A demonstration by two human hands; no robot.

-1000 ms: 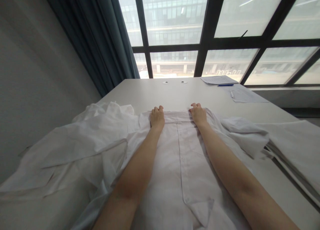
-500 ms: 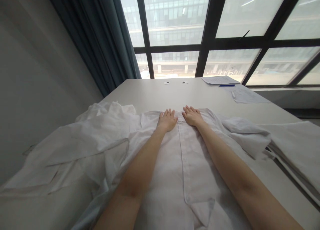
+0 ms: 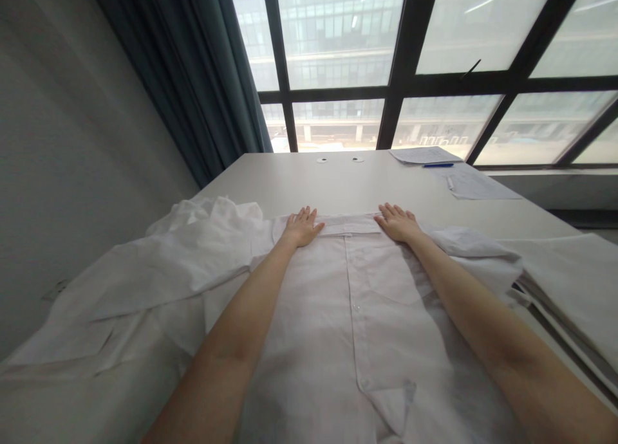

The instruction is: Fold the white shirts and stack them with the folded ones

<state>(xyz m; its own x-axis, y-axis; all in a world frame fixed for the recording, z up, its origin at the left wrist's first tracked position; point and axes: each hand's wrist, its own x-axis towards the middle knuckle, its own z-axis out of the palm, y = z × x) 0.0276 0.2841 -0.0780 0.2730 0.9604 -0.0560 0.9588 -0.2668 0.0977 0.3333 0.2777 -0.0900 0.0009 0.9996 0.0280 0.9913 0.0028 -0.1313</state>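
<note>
A white buttoned garment, it looks like a shirt or coat point(image 3: 318, 315), lies spread on the table in front of me, its button placket running down the middle. My left hand point(image 3: 302, 227) rests flat on the left of its far edge, fingers spread. On the right of that same edge lies my right hand point(image 3: 396, 222), palm down with fingers stretched out. Between the hands a flat band of cloth, perhaps the collar point(image 3: 350, 224), shows. Near me, one lower front corner of the garment is folded over. Neither hand grips anything.
More crumpled white cloth point(image 3: 193, 257) is heaped at the left. Folded white cloth point(image 3: 574, 277) lies at the right. Papers point(image 3: 425, 155) and a blue pen point(image 3: 438, 165) sit on the far right of the white table point(image 3: 290, 180), before the window. A dark curtain point(image 3: 193, 77) hangs at left.
My hands have slid apart along the garment's far edge, the left one leftward and the right one rightward. The cloth band between them now shows wider and flatter.
</note>
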